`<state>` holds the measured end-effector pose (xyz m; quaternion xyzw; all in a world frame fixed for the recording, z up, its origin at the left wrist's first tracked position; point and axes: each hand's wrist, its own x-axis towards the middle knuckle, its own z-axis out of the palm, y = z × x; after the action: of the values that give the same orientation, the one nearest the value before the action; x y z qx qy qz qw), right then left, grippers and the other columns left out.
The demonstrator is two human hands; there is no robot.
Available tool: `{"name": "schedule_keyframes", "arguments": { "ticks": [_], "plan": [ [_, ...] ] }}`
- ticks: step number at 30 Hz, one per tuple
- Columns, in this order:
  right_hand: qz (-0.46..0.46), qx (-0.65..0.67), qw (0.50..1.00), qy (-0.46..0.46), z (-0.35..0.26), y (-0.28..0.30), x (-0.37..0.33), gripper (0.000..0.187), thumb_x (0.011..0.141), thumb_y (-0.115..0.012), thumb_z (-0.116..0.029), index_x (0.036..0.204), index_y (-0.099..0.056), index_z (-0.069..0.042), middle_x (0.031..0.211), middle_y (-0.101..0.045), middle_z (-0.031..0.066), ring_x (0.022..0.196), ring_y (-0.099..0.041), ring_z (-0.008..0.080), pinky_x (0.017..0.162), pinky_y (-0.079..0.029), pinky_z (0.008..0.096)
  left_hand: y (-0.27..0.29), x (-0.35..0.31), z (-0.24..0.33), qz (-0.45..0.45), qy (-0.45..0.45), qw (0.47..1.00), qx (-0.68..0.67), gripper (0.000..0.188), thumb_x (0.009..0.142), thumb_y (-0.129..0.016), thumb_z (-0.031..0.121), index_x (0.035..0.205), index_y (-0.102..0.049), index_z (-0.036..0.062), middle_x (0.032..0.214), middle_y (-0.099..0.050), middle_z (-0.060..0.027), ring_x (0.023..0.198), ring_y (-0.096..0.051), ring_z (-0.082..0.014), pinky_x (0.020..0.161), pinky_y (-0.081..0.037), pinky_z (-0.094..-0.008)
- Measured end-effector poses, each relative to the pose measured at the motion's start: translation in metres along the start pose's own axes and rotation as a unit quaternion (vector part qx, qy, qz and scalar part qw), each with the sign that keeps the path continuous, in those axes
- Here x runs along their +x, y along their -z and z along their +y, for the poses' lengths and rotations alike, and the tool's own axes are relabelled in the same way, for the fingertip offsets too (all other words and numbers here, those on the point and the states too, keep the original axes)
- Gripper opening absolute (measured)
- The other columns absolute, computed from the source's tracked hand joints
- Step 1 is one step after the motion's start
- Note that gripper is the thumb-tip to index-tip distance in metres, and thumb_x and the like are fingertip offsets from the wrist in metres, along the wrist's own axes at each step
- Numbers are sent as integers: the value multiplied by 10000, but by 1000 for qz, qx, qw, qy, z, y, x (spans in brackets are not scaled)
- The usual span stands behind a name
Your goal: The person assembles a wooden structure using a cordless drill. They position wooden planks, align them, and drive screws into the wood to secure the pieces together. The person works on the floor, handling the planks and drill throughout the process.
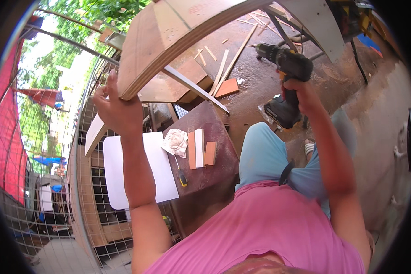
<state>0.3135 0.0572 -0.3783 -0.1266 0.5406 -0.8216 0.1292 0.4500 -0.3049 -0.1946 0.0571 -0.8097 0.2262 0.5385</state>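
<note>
A large curved plywood panel [157, 59] rises at the upper left, its layered edge facing me. My left hand [119, 107] is at its lower corner, gripping the edge, with part of the fingers hidden behind the wood. In my right hand [301, 93] is a black cordless drill [293, 65], held by its handle with the chuck pointing left, away from the panel. Its bulky battery [282, 111] hangs at the bottom. Below my left hand, a white sheet [118, 169] lies partly under my forearm.
A dark red tabletop [210, 121] carries a crumpled white cloth [175, 142], short wood strips [199, 148] and a yellow-and-black screwdriver [182, 177]. Thin wood offcuts [235, 59] litter the wet floor beyond. A wire mesh fence [45, 219] runs along the left.
</note>
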Motion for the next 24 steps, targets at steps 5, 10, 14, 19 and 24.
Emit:
{"name": "schedule_keyframes", "arguments": {
  "ticks": [5,10,14,19,24],
  "plan": [
    [-81,88,992,27,20,5,11,596,673,-577,-156,1235,-562,43,821,-598,76,662,-584,156,613,-498,296,-11,-1,0,27,-51,996,-70,390,682,-776,44,1036,-619,93,1079,-678,-142,998,-666,-320,809,-515,-450],
    [-219,279,935,19,47,-8,68,717,695,-646,-302,1294,-492,59,759,-574,52,637,-580,150,604,-510,299,-9,-10,7,0,33,998,-61,308,708,-779,38,972,-622,60,1003,-712,-143,984,-688,-314,816,-532,-419],
    [-333,383,854,115,66,-12,114,715,757,-660,-382,1282,-474,67,746,-567,57,623,-576,162,597,-503,307,-11,-5,20,-12,103,994,-27,326,724,-798,80,989,-611,47,990,-701,-112,901,-688,-268,777,-533,-406],
    [-332,494,796,110,98,-30,99,722,786,-663,-438,1264,-469,67,735,-574,71,617,-594,177,605,-515,319,-11,-8,26,-3,139,990,-25,457,715,-814,97,1089,-562,20,992,-672,-125,840,-651,-244,754,-511,-396],
    [-369,630,678,81,104,-65,81,651,785,-666,-385,1229,-500,61,747,-592,91,635,-615,188,620,-525,332,-10,-6,39,2,120,990,-74,495,712,-786,7,1135,-535,-44,1050,-653,-173,902,-648,-258,791,-523,-380]
  ]
}}
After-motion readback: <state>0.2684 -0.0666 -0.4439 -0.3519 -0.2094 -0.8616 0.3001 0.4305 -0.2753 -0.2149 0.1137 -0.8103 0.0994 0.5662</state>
